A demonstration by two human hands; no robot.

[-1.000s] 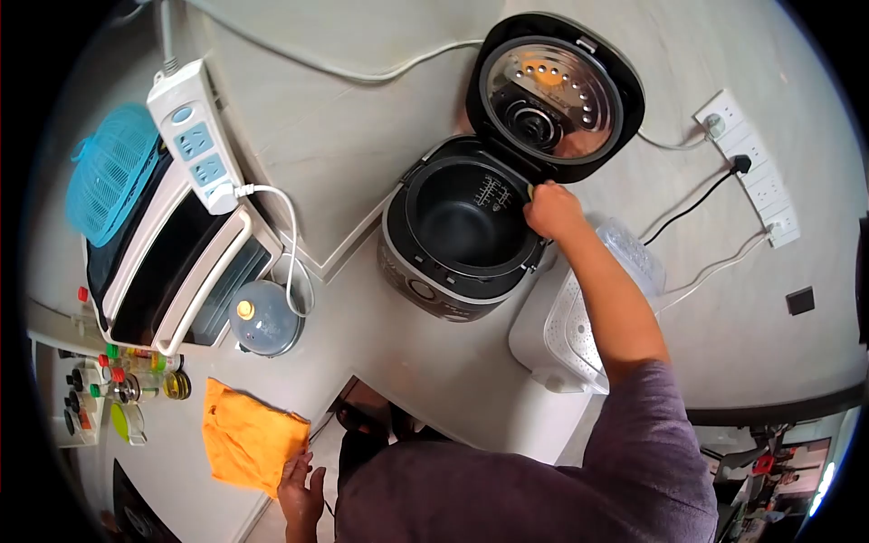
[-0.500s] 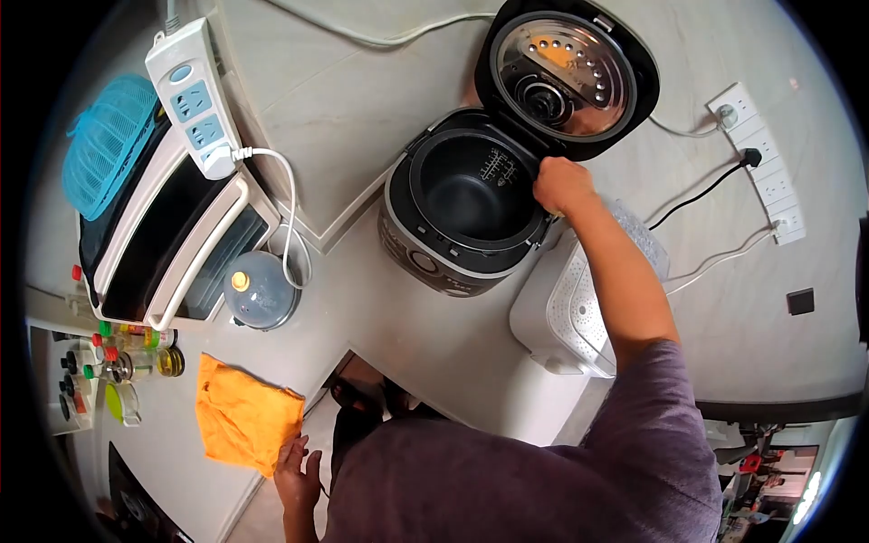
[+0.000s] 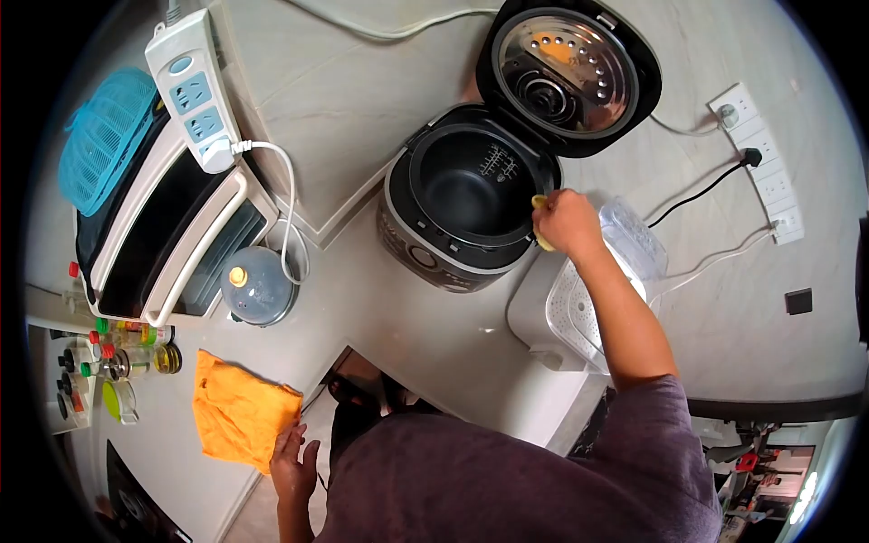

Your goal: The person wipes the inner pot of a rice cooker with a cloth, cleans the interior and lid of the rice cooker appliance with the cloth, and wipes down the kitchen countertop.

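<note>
A rice cooker stands on the counter with its lid raised; the dark inner pot is inside and shows pale level marks. At the cooker's right rim, my right hand is closed on a yellow sponge, of which only a thin edge shows. My left hand hangs low on the left beside the folded orange cloth. Its fingers are spread and hold nothing; their tips meet the cloth's edge in view, but I cannot tell whether they touch.
Right of the cooker sits a white appliance with a perforated tray and clear cover. A grey domed device, an oven, a power strip and several jars are on the left. Cords run to wall sockets.
My right hand has moved down along the cooker's right rim, away from the lid hinge, and the yellow sponge now shows. My left hand has hardly moved.
</note>
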